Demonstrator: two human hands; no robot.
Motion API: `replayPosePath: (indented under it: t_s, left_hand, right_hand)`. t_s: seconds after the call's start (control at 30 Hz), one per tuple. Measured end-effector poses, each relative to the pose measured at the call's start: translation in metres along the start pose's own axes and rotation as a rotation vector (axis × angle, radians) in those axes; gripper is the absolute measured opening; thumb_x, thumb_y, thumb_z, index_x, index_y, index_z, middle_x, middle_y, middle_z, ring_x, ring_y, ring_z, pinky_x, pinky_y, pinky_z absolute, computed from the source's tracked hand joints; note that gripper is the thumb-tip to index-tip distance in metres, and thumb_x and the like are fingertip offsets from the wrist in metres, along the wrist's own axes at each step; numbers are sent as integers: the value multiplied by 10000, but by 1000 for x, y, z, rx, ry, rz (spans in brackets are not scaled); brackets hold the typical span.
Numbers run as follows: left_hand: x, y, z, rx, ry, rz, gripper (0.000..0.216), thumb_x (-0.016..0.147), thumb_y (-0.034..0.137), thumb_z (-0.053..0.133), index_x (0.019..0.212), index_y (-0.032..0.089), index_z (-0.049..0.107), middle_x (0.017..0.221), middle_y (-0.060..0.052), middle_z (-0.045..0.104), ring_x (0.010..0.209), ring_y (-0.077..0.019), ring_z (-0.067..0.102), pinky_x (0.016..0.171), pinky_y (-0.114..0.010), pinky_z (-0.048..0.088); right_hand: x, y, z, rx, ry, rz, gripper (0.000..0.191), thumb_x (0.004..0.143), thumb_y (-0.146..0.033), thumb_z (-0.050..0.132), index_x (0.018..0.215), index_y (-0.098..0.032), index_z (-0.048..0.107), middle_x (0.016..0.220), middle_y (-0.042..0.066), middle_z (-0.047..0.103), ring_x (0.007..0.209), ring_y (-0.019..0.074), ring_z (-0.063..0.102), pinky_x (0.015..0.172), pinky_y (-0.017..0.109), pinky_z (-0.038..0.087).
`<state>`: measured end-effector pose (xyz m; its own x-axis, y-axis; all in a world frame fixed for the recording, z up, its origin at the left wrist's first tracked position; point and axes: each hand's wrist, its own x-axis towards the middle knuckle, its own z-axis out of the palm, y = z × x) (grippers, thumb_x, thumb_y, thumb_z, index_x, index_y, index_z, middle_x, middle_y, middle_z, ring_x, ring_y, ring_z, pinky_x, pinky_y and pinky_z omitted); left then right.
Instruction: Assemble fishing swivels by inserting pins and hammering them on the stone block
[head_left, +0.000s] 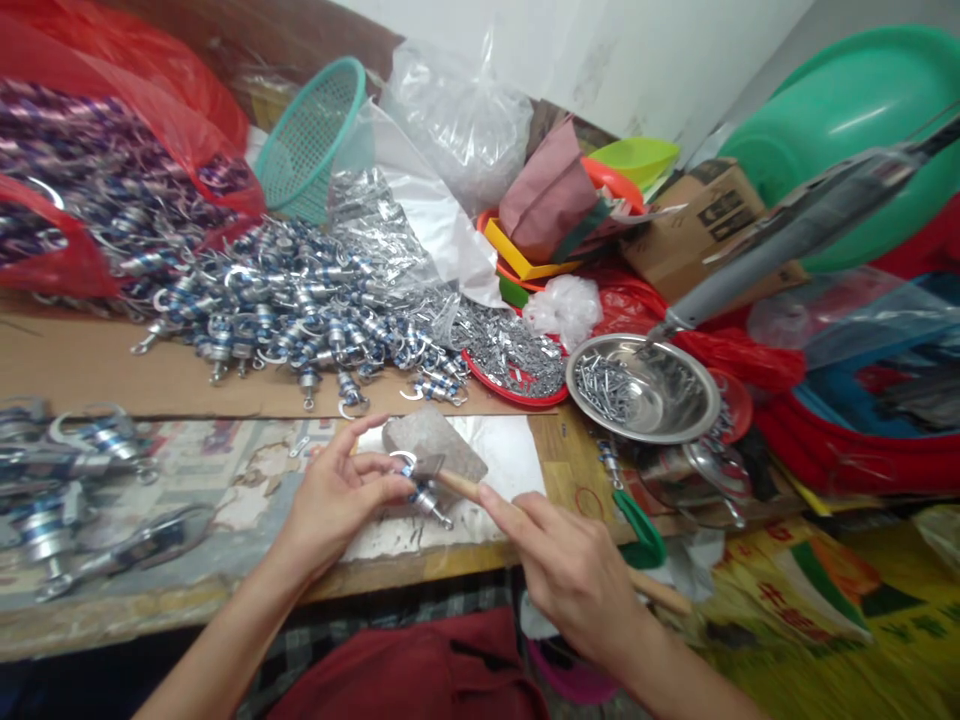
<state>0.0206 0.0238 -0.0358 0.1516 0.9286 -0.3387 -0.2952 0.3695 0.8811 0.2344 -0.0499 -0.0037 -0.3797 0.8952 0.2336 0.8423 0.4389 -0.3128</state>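
My left hand (349, 490) pinches a small silver-and-blue metal piece with a curved hook (427, 500) between thumb and fingers. The piece lies tilted at the front of a grey metal block (439, 440) on white paper (517, 460). My right hand (574, 565) is wrapped round the wooden handle of a small hammer (461, 486). The hammer's dark head is at the hook end of the piece; whether they touch I cannot tell. A heap of similar silver-and-blue pieces (300, 300) lies beyond my left hand, and several more (82, 480) are at the left.
A steel bowl (675, 400) holds small metal pins. Beside it, a red plate (525, 398) bears flat metal links. Behind stand a turquoise basket (311, 140), a cardboard box (697, 220) and a green basin (847, 130). A grey arm-like bar (795, 235) slants over the bowl.
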Motion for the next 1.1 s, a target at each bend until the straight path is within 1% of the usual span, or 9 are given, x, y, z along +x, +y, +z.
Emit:
replayPosePath:
  t_s: [0.17,0.27,0.33,0.4,0.53,0.7,0.8,0.93,1.1]
  left_hand:
    - [-1,1,1,2,7,-7,756,513,115,763,1185,182,424,607,31,663,540,-148,636,559,-285,558]
    - [-1,1,1,-9,5,0,753,512,105,763,1182,178,426,604,31,665,517,-130,621,543,-263,549]
    - [-1,1,1,-11,4,-5,748,524,109,761,1187,193,424,618,30,674,525,-129,623,553,-266,547]
    - [-1,0,0,13,6,0,714,528,126,763,1168,201,457,635,24,681,554,-144,634,573,-283,548]
    - [-2,0,-2,296,59,72,322,549,226,756,857,163,683,708,-41,713,660,-200,651,682,-336,533]
    - [-1,1,-3,527,126,274,84,561,267,721,615,202,723,775,-51,699,793,-231,629,808,-372,473]
    - [1,1,-1,524,96,403,45,543,252,717,560,211,715,775,-37,642,785,-205,607,731,-317,485]
    - [2,2,2,591,83,511,46,561,261,718,575,218,723,716,-23,600,722,-179,581,597,-259,461]
    - [1,4,1,647,39,556,65,588,229,710,640,211,744,661,-13,622,622,-151,574,581,-247,453]
  right_hand:
    - [-1,-4,-2,12,97,16,554,835,-60,393,1335,-298,372,883,60,626,739,178,601,623,274,484]
    - [3,-6,-2,-6,-1,8,527,840,-74,385,1323,-283,396,809,56,628,693,180,601,592,273,481]
    - [9,-3,1,55,-49,70,477,857,-110,387,1305,-269,427,820,52,638,691,172,610,613,273,494]
    - [18,8,8,169,22,160,424,866,-173,426,1281,-253,458,936,61,652,791,172,626,694,281,505]
    - [41,42,27,253,81,308,386,828,-251,522,1212,-213,532,1104,66,641,954,188,617,801,307,495]
    - [76,81,34,119,67,352,253,858,-270,476,1014,-211,667,983,50,684,888,163,627,789,260,476]
    - [103,103,26,-11,142,463,304,885,-206,393,1039,-149,649,1058,121,641,999,204,579,879,313,416]
    - [137,125,24,-107,74,573,206,761,-121,547,917,-135,680,950,151,670,979,284,592,858,378,419]
    - [157,128,26,-90,40,600,310,629,-43,627,929,-113,656,959,168,664,959,308,600,843,387,433]
